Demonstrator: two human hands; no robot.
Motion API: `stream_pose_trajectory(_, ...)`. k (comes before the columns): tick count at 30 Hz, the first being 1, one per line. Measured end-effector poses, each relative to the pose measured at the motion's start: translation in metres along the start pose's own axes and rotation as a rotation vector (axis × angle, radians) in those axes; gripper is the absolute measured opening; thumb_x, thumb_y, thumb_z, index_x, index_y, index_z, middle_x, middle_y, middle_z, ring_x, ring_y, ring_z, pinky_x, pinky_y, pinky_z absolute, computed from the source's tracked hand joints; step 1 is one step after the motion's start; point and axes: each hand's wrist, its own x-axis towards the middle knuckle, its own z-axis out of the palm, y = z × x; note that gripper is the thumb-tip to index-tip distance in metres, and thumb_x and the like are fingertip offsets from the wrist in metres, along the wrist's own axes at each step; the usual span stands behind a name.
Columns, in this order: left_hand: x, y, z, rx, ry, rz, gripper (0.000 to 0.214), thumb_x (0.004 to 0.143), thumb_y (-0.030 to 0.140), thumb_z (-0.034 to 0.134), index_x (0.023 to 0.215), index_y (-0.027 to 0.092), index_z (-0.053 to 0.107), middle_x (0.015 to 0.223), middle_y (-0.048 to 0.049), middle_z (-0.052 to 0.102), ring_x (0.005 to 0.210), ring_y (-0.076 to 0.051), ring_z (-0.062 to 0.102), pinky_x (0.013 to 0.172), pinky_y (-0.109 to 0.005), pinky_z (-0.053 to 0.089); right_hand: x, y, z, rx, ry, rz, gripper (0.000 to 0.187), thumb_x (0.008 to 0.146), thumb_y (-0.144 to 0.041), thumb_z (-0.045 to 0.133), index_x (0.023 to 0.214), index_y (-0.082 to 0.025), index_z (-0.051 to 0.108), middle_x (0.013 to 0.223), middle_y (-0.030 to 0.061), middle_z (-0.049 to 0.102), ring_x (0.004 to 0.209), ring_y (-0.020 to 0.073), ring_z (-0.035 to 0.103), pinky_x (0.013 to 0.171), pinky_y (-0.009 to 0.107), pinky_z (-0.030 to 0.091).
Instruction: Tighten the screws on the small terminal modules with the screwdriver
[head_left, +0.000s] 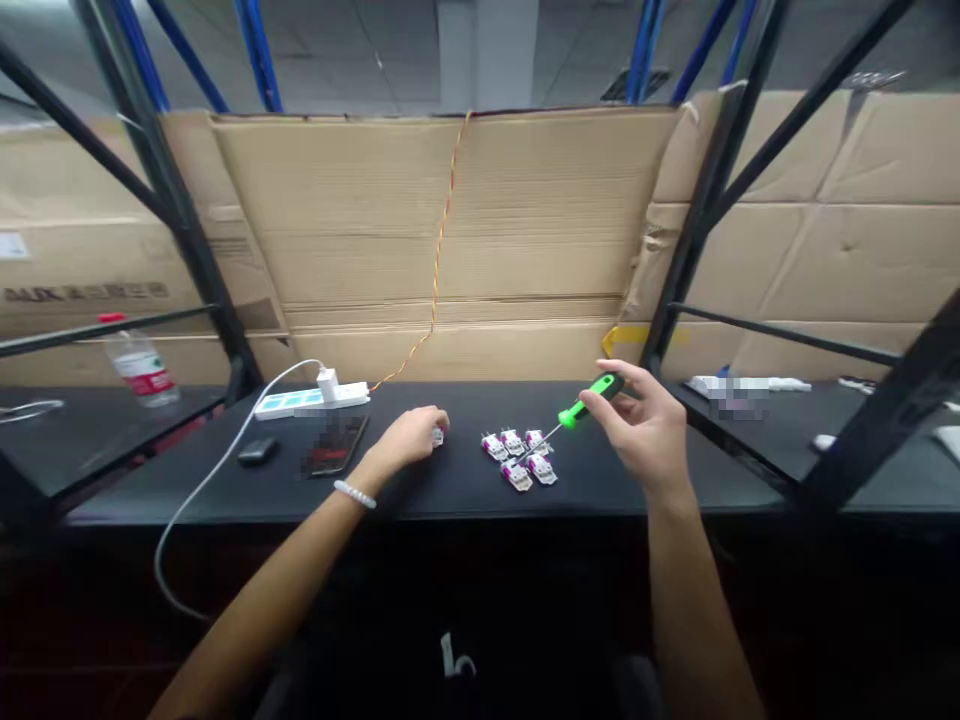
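My right hand (637, 425) grips a green and black screwdriver (591, 399) by its handle, fingertips wrapped round it. The thin shaft slants down to the left over several small white and purple parts (517, 474), grouped on the black table; I cannot make out their kind. Whether the tip touches one of them is unclear. Left of that group, my left hand (409, 437) rests low at the tabletop with its fingers closed on another small white and purple part (438, 437), mostly covered by the fingers. A pale beaded bracelet (355, 493) circles the left wrist.
A phone (337, 445), a small black box (257, 451) and a white power strip (311, 400) with a plugged-in charger and cable lie left. Cardboard (450, 230) walls the back. Dark metal posts (694, 240) flank the table (450, 490); a bottle (141, 365) stands beyond the left one.
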Motion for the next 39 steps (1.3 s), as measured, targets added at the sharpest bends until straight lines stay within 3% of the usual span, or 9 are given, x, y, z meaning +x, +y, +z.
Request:
stream_pose_trajectory(4,0.004,0.019,0.002,-0.005,0.012,0.059,0.03,0.09,0.009,0.067,0.116,0.019,0.078,0.131,-0.0116,0.074,0.124,-0.03,0.069,0.111,-0.039,0.053,0.002,0.0,-0.007,0.019,0.036,-0.018,0.042,0.081,-0.038,0.091,0.119,-0.024,0.077,0.095,0.0015,0.073,0.073,0.0177,0.075,0.069,0.03,0.065)
stream_pose_trajectory(8,0.006,0.053,0.014,-0.11,-0.016,0.294,0.035,0.101,0.018,0.063,0.134,0.022,0.075,0.149,-0.0086,0.068,0.137,-0.027,0.065,0.122,-0.039,0.047,0.002,0.002,-0.007,0.021,0.02,-0.028,0.043,0.082,-0.039,0.089,0.121,-0.025,0.076,0.096,0.001,0.072,0.074,0.0176,0.075,0.071,0.03,0.066)
stream_pose_trajectory(11,0.003,0.066,0.022,-0.104,-0.066,0.316,0.035,0.101,0.018,0.065,0.134,0.022,0.076,0.151,-0.009,0.069,0.14,-0.028,0.065,0.124,-0.042,0.047,0.002,0.003,-0.007,0.032,-0.003,-0.03,0.045,0.082,-0.037,0.09,0.122,-0.025,0.076,0.099,0.0012,0.072,0.075,0.0177,0.076,0.072,0.03,0.067)
stream_pose_trajectory(21,-0.034,0.034,0.013,-0.208,-0.057,0.211,0.026,0.1,0.021,0.065,0.122,0.019,0.079,0.146,-0.0118,0.073,0.137,-0.03,0.068,0.122,-0.047,0.05,0.001,-0.001,-0.006,0.036,-0.026,-0.032,0.042,0.083,-0.038,0.089,0.121,-0.025,0.077,0.098,0.0023,0.074,0.077,0.0199,0.078,0.075,0.033,0.069)
stream_pose_trajectory(29,-0.052,0.03,0.015,-0.298,-0.008,0.218,0.027,0.095,0.019,0.069,0.12,0.022,0.079,0.143,-0.0098,0.075,0.137,-0.029,0.068,0.123,-0.048,0.05,0.001,-0.001,-0.003,0.038,-0.046,-0.041,0.04,0.084,-0.036,0.088,0.121,-0.024,0.077,0.097,0.0019,0.074,0.078,0.0199,0.078,0.075,0.033,0.069)
stream_pose_trajectory(34,-0.048,0.034,0.014,-0.294,0.019,0.224,0.021,0.098,0.022,0.067,0.116,0.022,0.078,0.136,-0.0091,0.077,0.128,-0.028,0.072,0.118,-0.046,0.054,0.001,0.0,-0.004,0.029,-0.041,-0.045,0.041,0.084,-0.035,0.088,0.121,-0.024,0.077,0.098,0.0018,0.073,0.078,0.0195,0.078,0.076,0.033,0.068)
stream_pose_trajectory(39,-0.014,0.053,0.01,-0.208,0.05,0.214,0.026,0.102,0.021,0.06,0.119,0.022,0.079,0.125,-0.0078,0.08,0.118,-0.026,0.074,0.11,-0.039,0.056,0.001,0.001,-0.004,0.031,-0.04,-0.048,0.04,0.085,-0.036,0.087,0.122,-0.024,0.076,0.099,0.0024,0.074,0.079,0.0198,0.077,0.076,0.034,0.068)
